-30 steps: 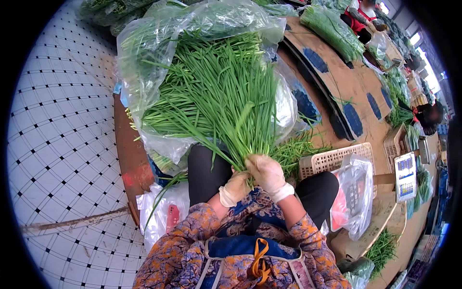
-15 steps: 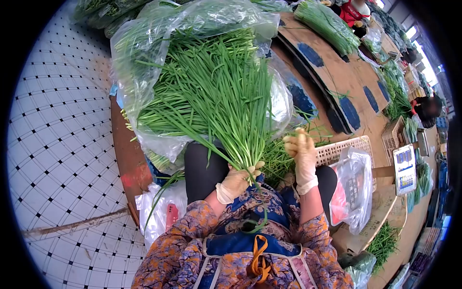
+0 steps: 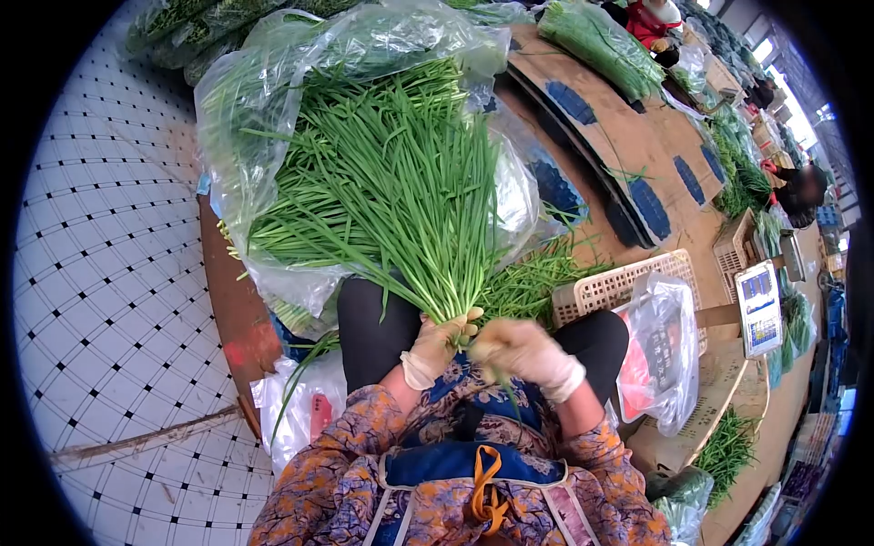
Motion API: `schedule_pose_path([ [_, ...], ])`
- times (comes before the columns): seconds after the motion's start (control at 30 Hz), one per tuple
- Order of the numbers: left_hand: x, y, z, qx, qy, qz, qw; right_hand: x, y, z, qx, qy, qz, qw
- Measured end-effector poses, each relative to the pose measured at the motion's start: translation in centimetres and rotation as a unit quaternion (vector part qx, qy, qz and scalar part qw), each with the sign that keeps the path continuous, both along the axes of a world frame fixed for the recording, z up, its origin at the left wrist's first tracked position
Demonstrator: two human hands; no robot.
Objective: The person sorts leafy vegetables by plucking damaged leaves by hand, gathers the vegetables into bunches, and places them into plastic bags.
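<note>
My left hand (image 3: 436, 344), in a pale glove, is closed round the lower ends of a fanned bunch of long green stalks (image 3: 437, 218). The leaves of the bunch spread away from me over more stalks in a large clear plastic bag (image 3: 228, 136). Just right of the stalk ends is my right hand (image 3: 519, 351), gloved too and smeared by motion, its fingers curled near the cut ends. A thin green blade hangs below it; whether the fingers grip it is unclear. Loose green stalks (image 3: 528, 284) lie beyond my right hand.
A beige plastic basket (image 3: 628, 284) stands at right beside a printed plastic bag (image 3: 663, 355). Farther right are a scale display (image 3: 758, 309) and a cardboard box (image 3: 719, 391). Two people work at the upper right. White tiled floor (image 3: 118, 273) lies at left.
My right hand left the bunch, rose out to the right with fingers spread, and has now come back beside the stalk ends. My left hand has kept hold. The whole view has shifted slightly.
</note>
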State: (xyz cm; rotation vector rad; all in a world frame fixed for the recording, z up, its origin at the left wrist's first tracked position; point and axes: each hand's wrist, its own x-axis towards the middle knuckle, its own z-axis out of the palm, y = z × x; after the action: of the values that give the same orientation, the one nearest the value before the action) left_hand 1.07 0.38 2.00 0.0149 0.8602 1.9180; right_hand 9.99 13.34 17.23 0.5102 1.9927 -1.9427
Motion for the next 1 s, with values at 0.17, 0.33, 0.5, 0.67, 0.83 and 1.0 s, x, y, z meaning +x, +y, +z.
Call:
schedule_pose_path([
  [0.17, 0.1, -0.4, 1.2, -0.033, 0.021, -0.028, 0.999, 1.2, 6.8, -7.6, 0.503, -0.009, -0.046, 0.863],
  [0.33, 1.1, 1.3, 3.8, -0.214, 0.307, -0.093, 0.923, -2.2, 0.2, -7.4, -0.032, 0.063, -0.100, 0.992],
  [0.5, 0.6, 1.9, 6.0, -0.295, 0.647, -0.065, 0.700, -4.6, -2.8, -9.5, 0.042, 0.258, -0.305, 0.916],
  [0.67, 2.6, 1.5, 11.5, -0.185, 0.707, 0.028, 0.682, -3.5, -0.1, -3.9, -0.167, 0.214, -0.299, 0.915],
  [0.83, 0.3, 1.4, 5.4, 0.051, 0.074, -0.103, 0.991, -2.8, 2.1, -4.9, -0.188, 0.100, -0.186, 0.959],
  [1.0, 0.2, 0.8, 3.6, -0.009, -0.057, -0.112, 0.992, -3.0, 1.3, -10.1, -0.252, 0.001, -0.187, 0.949],
])
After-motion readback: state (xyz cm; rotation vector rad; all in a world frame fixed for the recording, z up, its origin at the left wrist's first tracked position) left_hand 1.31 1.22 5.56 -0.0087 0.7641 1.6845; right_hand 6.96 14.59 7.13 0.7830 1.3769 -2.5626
